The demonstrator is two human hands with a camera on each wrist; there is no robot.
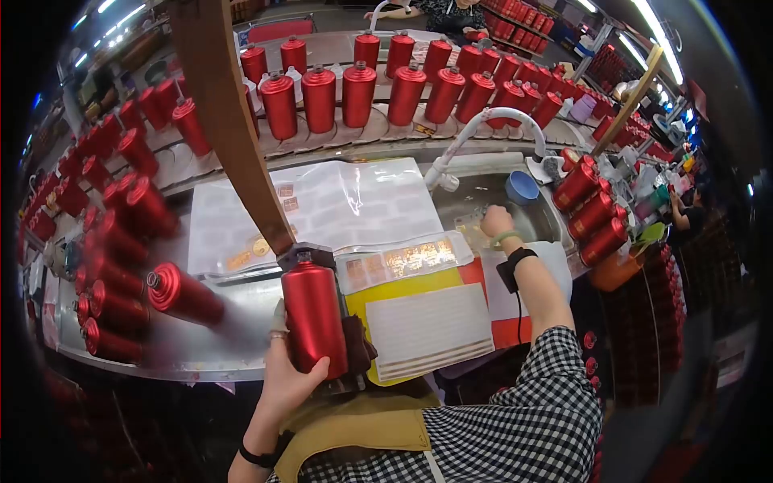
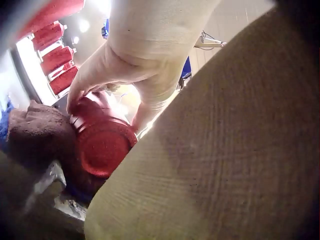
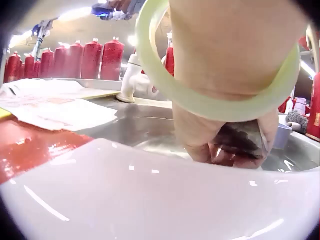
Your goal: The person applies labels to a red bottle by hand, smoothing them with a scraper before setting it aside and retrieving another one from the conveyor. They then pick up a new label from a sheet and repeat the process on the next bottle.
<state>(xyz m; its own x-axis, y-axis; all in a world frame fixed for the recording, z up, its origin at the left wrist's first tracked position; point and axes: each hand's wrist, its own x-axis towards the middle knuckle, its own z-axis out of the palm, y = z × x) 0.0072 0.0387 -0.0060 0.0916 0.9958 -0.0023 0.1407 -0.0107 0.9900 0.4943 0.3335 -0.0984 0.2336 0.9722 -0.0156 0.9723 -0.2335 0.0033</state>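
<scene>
My left hand point(image 1: 288, 380) grips a shiny red bottle point(image 1: 312, 310) near its base, thumb across the front. The bottle stands at the bench's front edge with its neck pointing away from me, beside a dark holder with brown cloth point(image 1: 357, 346). Its round base point(image 2: 105, 152) faces the left wrist camera. My right hand point(image 1: 497, 223) is low over the steel sink point(image 1: 483, 199), fingers curled down. In the right wrist view, those fingers hold a thin dark piece point(image 3: 241, 140) with a pale edge; its kind I cannot tell.
A clear sheet of gold decals point(image 1: 419, 259) lies above a striped white sheet point(image 1: 431, 330). A large white decal sheet point(image 1: 354, 201) covers the bench behind. The faucet point(image 1: 483, 121) arches over the sink, a blue cup point(image 1: 522, 187) beside it. A wooden post point(image 1: 233, 121) crosses the left side; several red bottles point(image 1: 407, 95) surround.
</scene>
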